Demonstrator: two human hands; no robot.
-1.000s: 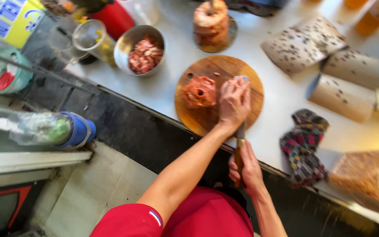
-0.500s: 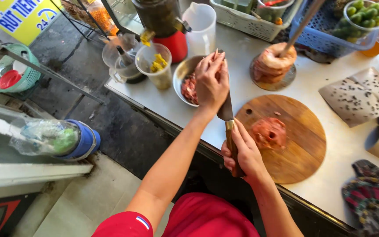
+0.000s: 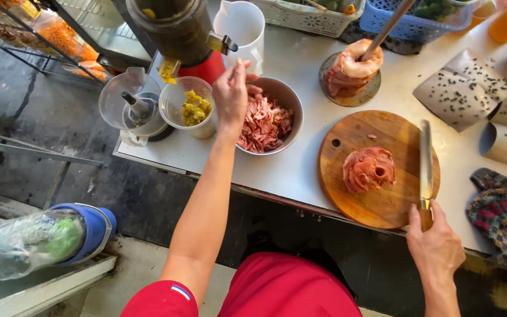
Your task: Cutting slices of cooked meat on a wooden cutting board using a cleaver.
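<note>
My left hand point(image 3: 233, 94) hovers over the rim of a metal bowl point(image 3: 291, 100) full of sliced pink meat point(image 3: 265, 124), fingers loosely bunched; I cannot tell whether it holds any meat. My right hand point(image 3: 435, 246) grips the wooden handle of a long knife point(image 3: 425, 164) whose blade lies flat across the right side of a round wooden cutting board point(image 3: 347, 194). A lump of raw pink meat point(image 3: 369, 169) sits in the middle of the board, just left of the blade.
A plastic cup of yellow chunks point(image 3: 192, 108) and a clear funnel lid point(image 3: 133, 105) stand left of the bowl. Behind are a white jug point(image 3: 242, 26), a meat stack on a metal stand point(image 3: 350, 73), baskets, brown paper sheets point(image 3: 462, 91) and a patterned cloth point(image 3: 497, 214).
The left hand has gone from the knife blade to over the bowl of sliced meat. The knife has dropped flat onto the board's right side. The view has shifted left.
</note>
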